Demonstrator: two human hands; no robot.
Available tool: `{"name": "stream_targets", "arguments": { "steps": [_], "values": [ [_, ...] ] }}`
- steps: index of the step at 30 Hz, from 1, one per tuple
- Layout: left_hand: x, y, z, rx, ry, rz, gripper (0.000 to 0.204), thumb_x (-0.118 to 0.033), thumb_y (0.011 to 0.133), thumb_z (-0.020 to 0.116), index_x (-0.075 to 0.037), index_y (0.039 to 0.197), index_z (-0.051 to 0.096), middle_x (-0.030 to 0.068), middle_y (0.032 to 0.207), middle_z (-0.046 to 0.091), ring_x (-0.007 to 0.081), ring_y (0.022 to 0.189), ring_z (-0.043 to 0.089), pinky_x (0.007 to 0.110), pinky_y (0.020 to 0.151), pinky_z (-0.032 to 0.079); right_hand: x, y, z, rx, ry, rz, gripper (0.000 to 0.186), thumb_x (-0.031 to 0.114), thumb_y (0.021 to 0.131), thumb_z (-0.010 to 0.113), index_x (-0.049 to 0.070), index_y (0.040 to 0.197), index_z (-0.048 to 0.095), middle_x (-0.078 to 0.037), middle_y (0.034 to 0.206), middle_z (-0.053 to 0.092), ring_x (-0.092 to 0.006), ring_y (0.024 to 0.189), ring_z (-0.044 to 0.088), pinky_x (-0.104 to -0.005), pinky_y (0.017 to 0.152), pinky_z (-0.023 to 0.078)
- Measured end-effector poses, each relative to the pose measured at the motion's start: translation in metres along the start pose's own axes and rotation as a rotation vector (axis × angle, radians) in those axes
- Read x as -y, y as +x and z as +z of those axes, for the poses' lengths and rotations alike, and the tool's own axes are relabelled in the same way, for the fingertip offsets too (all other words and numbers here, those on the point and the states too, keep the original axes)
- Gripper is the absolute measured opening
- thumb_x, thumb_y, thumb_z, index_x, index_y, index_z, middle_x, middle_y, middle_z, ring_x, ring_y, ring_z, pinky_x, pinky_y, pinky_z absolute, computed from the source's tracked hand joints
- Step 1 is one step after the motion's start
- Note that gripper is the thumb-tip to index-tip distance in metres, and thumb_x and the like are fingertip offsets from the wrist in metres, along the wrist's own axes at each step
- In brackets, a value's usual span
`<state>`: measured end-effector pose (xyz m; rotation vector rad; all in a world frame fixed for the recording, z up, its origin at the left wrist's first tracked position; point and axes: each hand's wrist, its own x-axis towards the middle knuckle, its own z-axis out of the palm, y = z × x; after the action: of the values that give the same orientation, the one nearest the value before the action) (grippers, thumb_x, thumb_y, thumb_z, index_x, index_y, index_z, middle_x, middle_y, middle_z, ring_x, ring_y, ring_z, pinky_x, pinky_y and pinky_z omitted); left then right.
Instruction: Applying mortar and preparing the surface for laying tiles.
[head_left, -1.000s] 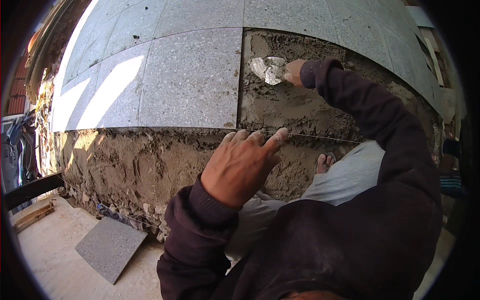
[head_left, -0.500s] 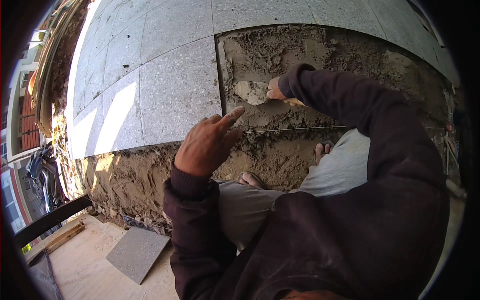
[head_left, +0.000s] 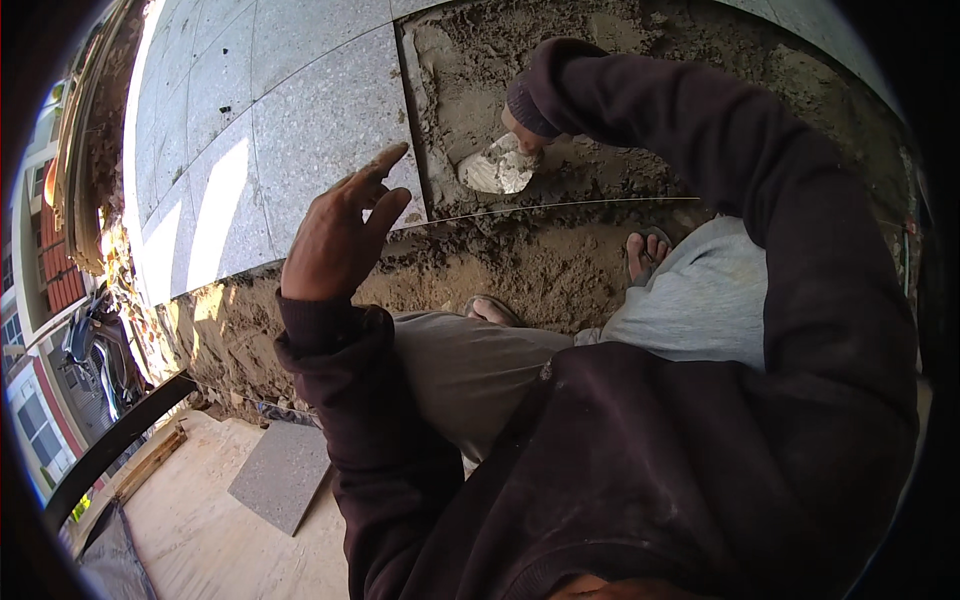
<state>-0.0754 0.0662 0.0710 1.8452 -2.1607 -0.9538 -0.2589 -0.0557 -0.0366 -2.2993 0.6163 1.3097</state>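
Note:
My right hand [head_left: 523, 134] is closed around a trowel, its handle mostly hidden by the hand and sleeve. The mortar-smeared trowel blade [head_left: 497, 168] lies low over the wet grey mortar bed [head_left: 455, 75], near its front left corner. Over the front edge of the speckled grey tiles [head_left: 335, 130], my left hand [head_left: 335, 235] holds nothing; its index finger is stretched out and the thumb stands apart. A thin taut string [head_left: 570, 206] runs along the front of the mortar, between the trowel and my feet.
Bare soil [head_left: 440, 265] lies below the string, where my sandalled feet [head_left: 648, 255] rest. A loose grey tile [head_left: 283, 478] lies on a pale board [head_left: 185, 505] at lower left. Beside it runs a dark bar [head_left: 120, 450]. Long wooden strips [head_left: 85, 180] are stacked at far left.
The trowel has shifted to the front of the mortar bed, its blade now turned and catching light. My left hand has moved left, off the mortar's corner. The whole view has shifted slightly.

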Motion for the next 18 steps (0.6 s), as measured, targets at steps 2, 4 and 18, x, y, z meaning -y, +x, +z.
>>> {"name": "stream_targets", "arguments": {
  "steps": [2, 4, 18],
  "values": [
    [0.003, -0.002, 0.001, 0.033, 0.063, -0.024, 0.039, -0.021, 0.084, 0.054, -0.012, 0.122, 0.048, 0.0128, 0.083, 0.062, 0.0222, 0.081, 0.061, 0.032, 0.076, 0.045, 0.001, 0.015, -0.005, -0.076, -0.835, -0.265, 0.030, 0.024, 0.085, 0.045, 0.008, 0.109, 0.055, -0.009, 0.107, 0.057, -0.0186, 0.094, 0.056, -0.0343, 0.080, 0.044],
    [0.006, 0.001, 0.003, 0.059, 0.065, -0.020, 0.040, -0.021, 0.084, 0.054, -0.012, 0.122, 0.047, 0.0131, 0.083, 0.062, 0.0224, 0.081, 0.061, 0.032, 0.075, 0.045, 0.000, 0.032, 0.001, -0.070, -0.625, -0.240, 0.033, 0.027, 0.082, 0.048, 0.004, 0.104, 0.057, -0.013, 0.098, 0.061, -0.0278, 0.091, 0.058, -0.0386, 0.076, 0.045],
    [0.011, -0.006, -0.003, 0.025, 0.011, 0.054, 0.031, -0.014, 0.084, 0.053, -0.006, 0.115, 0.052, 0.0123, 0.107, 0.058, 0.0254, 0.090, 0.059, 0.033, 0.079, 0.044, -0.002, 0.000, 0.120, -0.089, 0.099, 0.177, 0.030, 0.020, 0.073, 0.058, 0.008, 0.101, 0.062, -0.013, 0.098, 0.062, -0.0258, 0.089, 0.060, -0.0368, 0.074, 0.046]
  ]
}}
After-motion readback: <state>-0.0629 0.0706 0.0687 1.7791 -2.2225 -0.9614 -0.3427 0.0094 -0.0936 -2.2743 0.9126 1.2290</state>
